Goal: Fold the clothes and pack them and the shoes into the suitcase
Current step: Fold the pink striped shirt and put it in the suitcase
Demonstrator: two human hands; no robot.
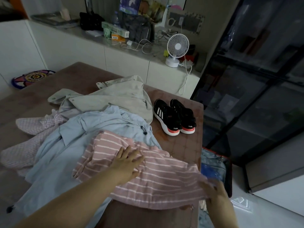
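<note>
Nearest us, our left hand [126,163] lies flat with fingers spread on the pink striped shirt [148,178], pressing it to the brown-covered desk [184,145]. Our right hand [215,191] is at the shirt's right edge, where the cloth hangs past the desk corner. It is blurred, so we cannot tell whether it pinches the hem or only touches it.

We judge the shirt light, soft and limp. It will slump and crease unless we pin it with one palm and lift it by an edge or shoulder seam with the other hand.

Just beside the desk, low on the right, the red-rimmed suitcase [229,170] stands open with denim already inside.

Under the pink shirt spreads a pale blue garment [98,125] with a drawcord, and left of that lies a crumpled checked shirt [32,129]. Behind them lies a beige jacket [115,96], probably heavier and stiffer, with a zip and snaps. To its right the pair of black shoes [174,116] sits side by side, heels toward us; these are firm and easy to take by the heels.

Farther back, a white cabinet [125,63] carries a small fan [177,46], cables and boxes. A patterned cushion [32,78] lies far left, and dark glass doors [263,79] fill the right of the dim room.
</note>
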